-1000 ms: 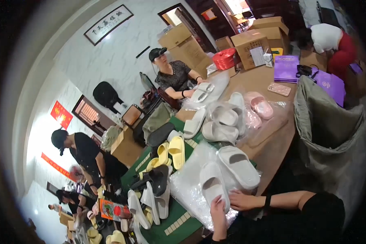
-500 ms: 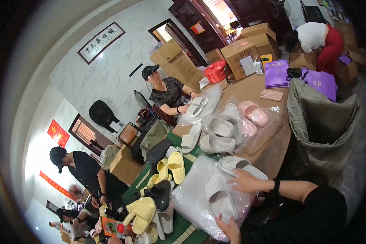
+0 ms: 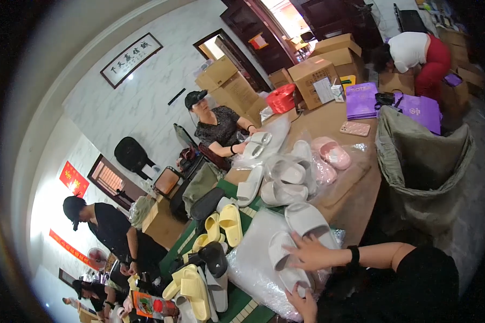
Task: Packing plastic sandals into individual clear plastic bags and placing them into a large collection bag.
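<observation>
1. The white slipper lies sole-down on a clear plastic bag at the near end of the wooden table, directly in front of me.
2. A second white slipper lies just beside it, farther from me, on the same bag.
3. My right hand rests flat across the near slipper, fingers spread, palm down; nothing is pinched. A black wristband sits on that wrist.
4. My left hand is at the slipper's near end, by the bag's edge. Its fingers are partly hidden; I cannot tell whether it grips.
5. To my left, yellow slippers and black slippers lie on a green mat.
6. Farther along the table: more white slippers and a pink pair in plastic.
7. A grey sack stands open to my right.
8. A seated person in a black cap holds white slippers at the far end.
</observation>
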Demonstrator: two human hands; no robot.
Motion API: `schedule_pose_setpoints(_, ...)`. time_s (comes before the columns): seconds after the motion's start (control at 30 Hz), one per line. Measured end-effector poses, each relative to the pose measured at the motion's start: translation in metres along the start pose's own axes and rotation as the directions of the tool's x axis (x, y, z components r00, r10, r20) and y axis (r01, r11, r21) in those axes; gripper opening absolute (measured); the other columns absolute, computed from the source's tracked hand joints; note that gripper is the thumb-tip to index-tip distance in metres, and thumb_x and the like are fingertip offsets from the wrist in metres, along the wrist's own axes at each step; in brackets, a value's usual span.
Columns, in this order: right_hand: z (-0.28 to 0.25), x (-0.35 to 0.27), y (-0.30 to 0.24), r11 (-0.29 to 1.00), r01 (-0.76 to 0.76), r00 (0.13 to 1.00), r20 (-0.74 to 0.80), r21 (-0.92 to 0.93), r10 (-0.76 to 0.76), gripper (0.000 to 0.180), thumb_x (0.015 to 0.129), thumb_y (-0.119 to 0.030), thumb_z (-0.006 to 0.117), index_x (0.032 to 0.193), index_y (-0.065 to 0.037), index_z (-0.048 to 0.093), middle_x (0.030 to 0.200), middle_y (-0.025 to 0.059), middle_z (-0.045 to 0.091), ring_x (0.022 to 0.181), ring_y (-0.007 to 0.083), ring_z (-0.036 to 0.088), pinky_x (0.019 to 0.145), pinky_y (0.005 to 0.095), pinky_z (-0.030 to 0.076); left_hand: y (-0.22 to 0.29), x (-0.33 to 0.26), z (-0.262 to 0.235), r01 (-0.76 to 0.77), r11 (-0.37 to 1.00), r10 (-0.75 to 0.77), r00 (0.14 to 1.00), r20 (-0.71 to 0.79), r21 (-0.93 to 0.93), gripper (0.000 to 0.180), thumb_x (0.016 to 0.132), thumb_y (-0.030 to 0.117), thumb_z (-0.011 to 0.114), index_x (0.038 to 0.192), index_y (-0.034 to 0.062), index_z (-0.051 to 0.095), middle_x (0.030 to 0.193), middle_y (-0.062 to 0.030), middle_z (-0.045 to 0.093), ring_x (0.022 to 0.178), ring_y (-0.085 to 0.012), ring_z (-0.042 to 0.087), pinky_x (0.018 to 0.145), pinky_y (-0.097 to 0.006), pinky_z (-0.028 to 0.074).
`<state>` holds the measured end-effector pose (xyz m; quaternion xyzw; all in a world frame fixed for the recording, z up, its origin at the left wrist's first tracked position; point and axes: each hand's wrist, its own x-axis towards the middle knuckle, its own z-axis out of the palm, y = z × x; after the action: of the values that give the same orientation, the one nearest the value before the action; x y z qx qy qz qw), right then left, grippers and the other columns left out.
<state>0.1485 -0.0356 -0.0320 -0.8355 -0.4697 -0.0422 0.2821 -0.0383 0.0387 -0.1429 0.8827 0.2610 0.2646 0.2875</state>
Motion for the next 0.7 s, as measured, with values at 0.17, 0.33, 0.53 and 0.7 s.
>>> schedule_pose_setpoints(0.17, 0.041, 0.001, 0.009, 0.947, 0.03, 0.956, 0.267, 0.321, -0.121, 0.052, 0.087, -0.046, 0.05, 0.135, -0.03, 0.038, 0.136, 0.0389, 0.021, 0.099, 0.0565, 0.049, 0.092, 0.0532, 0.039, 0.074, 0.005, -0.027, 0.353, 0.756, -0.361, 0.927, 0.098, -0.552, 0.042, 0.085, 0.005, 0.052, 0.124, -0.0021, 0.041, 0.12, -0.0217, 0.042, 0.117, -0.0332, 0.04, 0.101, -0.041, 0.031)
schedule_pose_setpoints(0.33, 0.04, -0.001, 0.008, 0.915, 0.157, 0.942, 0.222, 0.371, -0.251, 0.05, 0.086, -0.042, 0.053, 0.132, -0.025, 0.044, 0.135, 0.0383, 0.023, 0.093, 0.0518, 0.055, 0.088, 0.0479, 0.045, 0.022, -0.004, -0.012, 0.333, 0.879, -0.323, 0.942, 0.087, -0.343, 0.04, 0.092, 0.011, 0.047, 0.125, -0.0072, 0.035, 0.125, -0.022, 0.039, 0.116, -0.0303, 0.041, 0.099, -0.037, 0.033)
schedule_pose_setpoints(0.53, -0.001, -0.028, 0.0, 0.947, 0.239, 0.958, 0.108, 0.215, -0.266, 0.044, 0.087, -0.039, 0.052, 0.128, -0.023, 0.049, 0.127, 0.0309, 0.037, 0.09, 0.0434, 0.057, 0.079, 0.0431, 0.047, -0.035, -0.005, 0.004, 0.347, 0.799, -0.374, 0.926, 0.046, -0.492, 0.037, 0.087, 0.012, 0.053, 0.118, -0.0071, 0.045, 0.11, -0.0204, 0.051, 0.103, -0.0314, 0.048, 0.092, -0.036, 0.038)
schedule_pose_setpoints(0.7, 0.021, -0.031, 0.02, 0.993, 0.12, 0.976, 0.186, -0.018, -0.115, 0.049, 0.085, -0.051, 0.049, 0.13, -0.031, 0.047, 0.113, 0.0209, 0.049, 0.087, 0.0412, 0.055, 0.072, 0.0455, 0.044, 0.035, 0.0, -0.037, 0.181, 0.965, -0.152, 0.976, 0.158, -0.188, 0.02, 0.084, 0.009, 0.055, 0.098, -0.0047, 0.053, 0.085, -0.0187, 0.058, 0.077, -0.0278, 0.057, 0.07, -0.037, 0.045)
